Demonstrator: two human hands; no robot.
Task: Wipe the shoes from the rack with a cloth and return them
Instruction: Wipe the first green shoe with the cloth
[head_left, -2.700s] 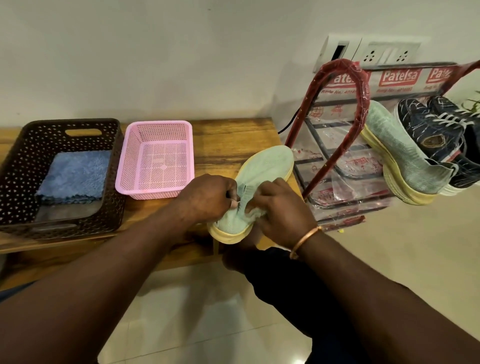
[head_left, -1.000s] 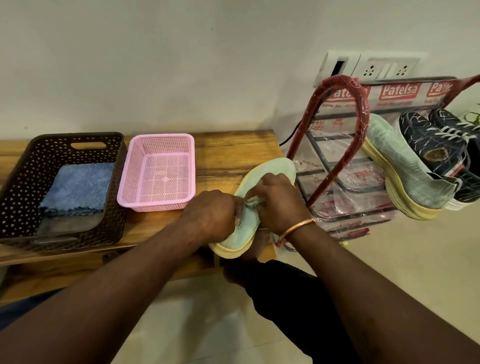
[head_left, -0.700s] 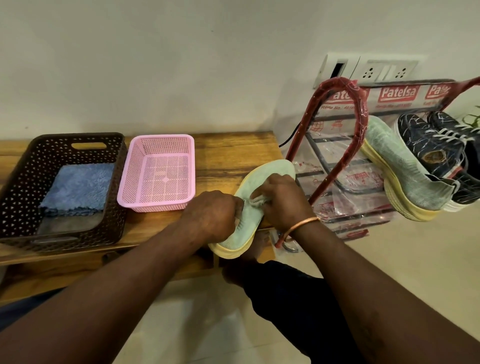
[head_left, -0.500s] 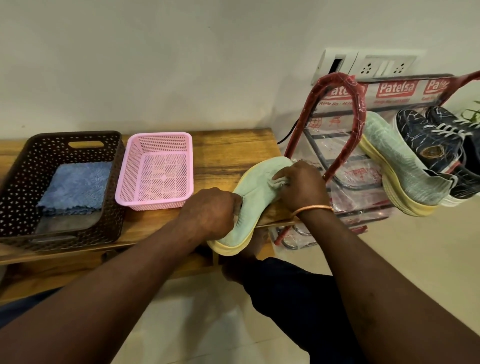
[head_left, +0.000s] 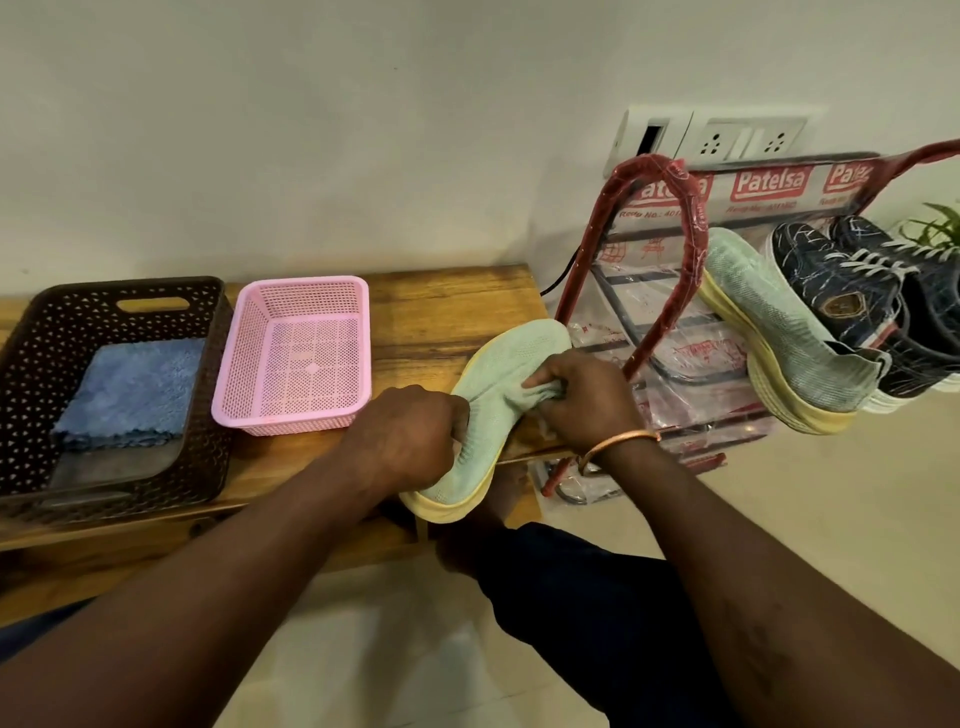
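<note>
A light green shoe (head_left: 519, 348) with a yellow sole lies on the right end of the wooden bench (head_left: 441, 306), its toe pointing toward the rack. My left hand (head_left: 410, 441) grips the shoe at its heel opening. My right hand (head_left: 582, 395) clutches a bunched pale green cloth (head_left: 535, 391) and presses it on the shoe's upper near the middle. The red shoe rack (head_left: 691, 218) stands just to the right. On it sit the matching green shoe (head_left: 769, 322) and a pair of dark blue sneakers (head_left: 841, 291).
A brown perforated basket (head_left: 31, 332) at the bench's left holds a folded blue cloth (head_left: 130, 384). A pink mesh basket (head_left: 291, 415) stands beside it with nothing inside. Wall sockets (head_left: 727, 140) and a cable are behind the rack. My knee is below the bench.
My right hand has slid the cloth along the shoe's upper from near the heel opening toward the toe. My left hand has kept its hold on the heel end.
</note>
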